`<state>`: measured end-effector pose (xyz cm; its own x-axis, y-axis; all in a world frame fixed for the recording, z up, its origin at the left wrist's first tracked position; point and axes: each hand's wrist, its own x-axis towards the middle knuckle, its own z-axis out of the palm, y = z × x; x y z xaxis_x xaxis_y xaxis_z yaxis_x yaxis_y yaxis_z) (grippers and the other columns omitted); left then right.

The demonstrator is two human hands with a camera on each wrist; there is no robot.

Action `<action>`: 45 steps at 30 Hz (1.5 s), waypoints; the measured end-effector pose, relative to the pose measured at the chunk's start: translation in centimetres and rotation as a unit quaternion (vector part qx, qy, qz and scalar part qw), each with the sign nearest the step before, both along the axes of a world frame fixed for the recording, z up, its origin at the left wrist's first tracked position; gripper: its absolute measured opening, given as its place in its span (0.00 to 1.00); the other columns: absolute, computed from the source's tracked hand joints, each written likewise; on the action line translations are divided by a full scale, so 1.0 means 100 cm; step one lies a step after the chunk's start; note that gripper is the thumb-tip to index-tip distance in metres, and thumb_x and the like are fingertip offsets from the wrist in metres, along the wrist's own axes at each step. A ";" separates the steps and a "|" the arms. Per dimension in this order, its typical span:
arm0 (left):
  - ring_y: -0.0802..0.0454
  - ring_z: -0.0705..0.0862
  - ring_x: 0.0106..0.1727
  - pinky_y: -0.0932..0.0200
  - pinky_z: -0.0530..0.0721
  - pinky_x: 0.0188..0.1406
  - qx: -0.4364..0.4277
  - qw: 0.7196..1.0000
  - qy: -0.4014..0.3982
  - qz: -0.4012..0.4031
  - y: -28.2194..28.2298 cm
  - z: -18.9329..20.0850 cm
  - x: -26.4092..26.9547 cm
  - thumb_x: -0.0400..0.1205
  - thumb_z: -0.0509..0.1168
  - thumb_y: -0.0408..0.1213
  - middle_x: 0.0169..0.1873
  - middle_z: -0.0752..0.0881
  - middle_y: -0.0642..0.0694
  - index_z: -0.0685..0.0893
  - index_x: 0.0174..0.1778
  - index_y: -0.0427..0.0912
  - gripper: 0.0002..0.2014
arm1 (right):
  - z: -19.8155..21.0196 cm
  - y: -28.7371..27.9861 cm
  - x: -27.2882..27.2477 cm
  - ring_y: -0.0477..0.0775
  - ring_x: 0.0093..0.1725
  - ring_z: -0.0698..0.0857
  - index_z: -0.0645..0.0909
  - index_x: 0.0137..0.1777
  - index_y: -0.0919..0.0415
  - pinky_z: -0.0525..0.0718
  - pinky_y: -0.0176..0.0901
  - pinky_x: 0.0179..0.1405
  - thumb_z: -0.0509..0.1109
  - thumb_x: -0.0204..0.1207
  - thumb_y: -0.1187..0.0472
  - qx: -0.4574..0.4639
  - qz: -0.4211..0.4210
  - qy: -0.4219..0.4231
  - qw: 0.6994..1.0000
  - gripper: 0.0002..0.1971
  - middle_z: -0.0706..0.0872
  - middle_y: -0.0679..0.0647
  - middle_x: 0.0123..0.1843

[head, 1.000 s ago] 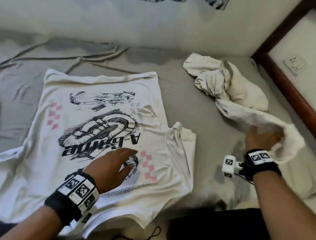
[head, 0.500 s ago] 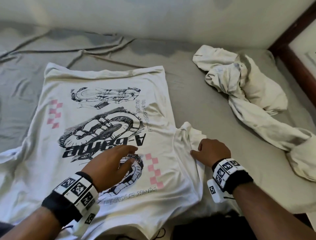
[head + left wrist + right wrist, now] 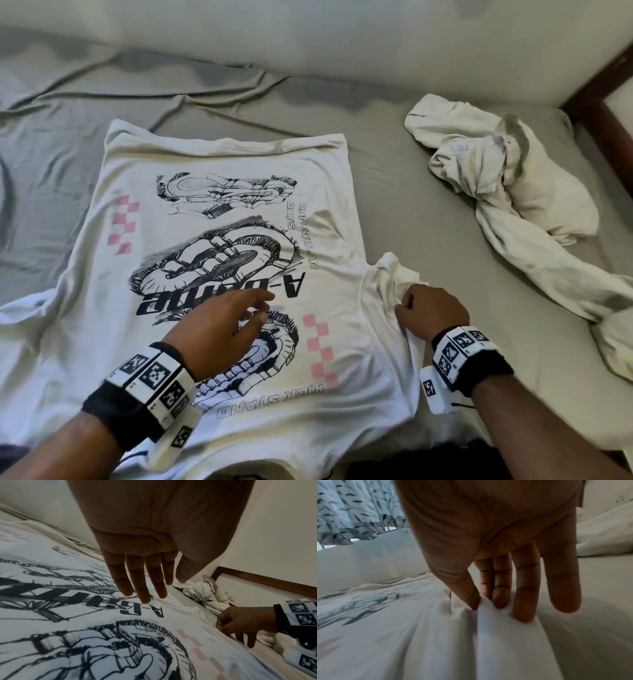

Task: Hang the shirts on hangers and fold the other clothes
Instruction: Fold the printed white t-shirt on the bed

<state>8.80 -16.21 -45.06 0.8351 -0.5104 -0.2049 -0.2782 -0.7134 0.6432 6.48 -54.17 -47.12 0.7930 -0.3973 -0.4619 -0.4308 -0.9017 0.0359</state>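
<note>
Bed [image 3: 404,178] with a creased grey sheet fills the view; pale wall along the far side, dark wood trim [image 3: 596,102] at far right. A leaf-print curtain [image 3: 351,513] shows in the right wrist view, and a wall socket [image 3: 229,594] in the left wrist view.

White printed T-shirt [image 3: 212,178] lies flat, print up, left of centre, collar end nearest the person. A crumpled off-white garment [image 3: 513,192] lies well apart at far right, trailing toward the near right.

Left hand [image 3: 219,329] hovers above the print, fingers straight and loosely spread. Right hand [image 3: 433,313] pinches a fold of the shirt's right sleeve [image 3: 481,604] between thumb and forefingers.
</note>
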 end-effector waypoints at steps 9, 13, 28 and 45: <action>0.72 0.86 0.52 0.66 0.86 0.53 -0.025 0.999 0.032 0.034 -0.008 -0.005 -0.003 0.89 0.63 0.48 0.53 0.88 0.68 0.82 0.72 0.58 0.15 | 0.062 -0.007 -0.028 0.51 0.37 0.82 0.79 0.37 0.49 0.81 0.47 0.39 0.71 0.73 0.44 0.019 -0.028 -0.150 0.988 0.11 0.84 0.44 0.36; 0.60 0.91 0.48 0.50 0.89 0.56 -0.093 0.984 0.135 0.066 -0.029 -0.010 -0.012 0.88 0.57 0.60 0.52 0.92 0.62 0.81 0.69 0.57 0.19 | 0.084 0.040 -0.057 0.47 0.43 0.86 0.81 0.44 0.46 0.85 0.50 0.42 0.76 0.73 0.52 0.207 0.227 -0.287 0.907 0.05 0.86 0.40 0.45; 0.47 0.83 0.32 0.42 0.88 0.42 -0.155 0.929 0.297 0.160 -0.035 -0.056 -0.034 0.78 0.80 0.42 0.33 0.86 0.49 0.72 0.77 0.57 0.34 | 0.041 0.108 -0.059 0.44 0.52 0.85 0.88 0.51 0.42 0.84 0.51 0.48 0.73 0.80 0.42 0.334 0.445 -0.056 0.829 0.07 0.89 0.40 0.56; 0.54 0.88 0.33 0.55 0.89 0.39 -0.062 0.952 0.300 -0.006 -0.037 -0.045 -0.036 0.76 0.80 0.39 0.32 0.90 0.48 0.66 0.75 0.61 0.38 | 0.035 0.098 -0.049 0.37 0.41 0.81 0.88 0.48 0.41 0.83 0.43 0.47 0.73 0.76 0.33 0.306 0.365 0.071 0.876 0.14 0.88 0.37 0.45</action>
<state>5.16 -19.95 -49.57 0.5818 -0.5700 -0.5802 0.1582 -0.6204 0.7682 1.59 -44.35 -43.63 0.6502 0.5492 -0.5250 0.2387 -0.8037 -0.5451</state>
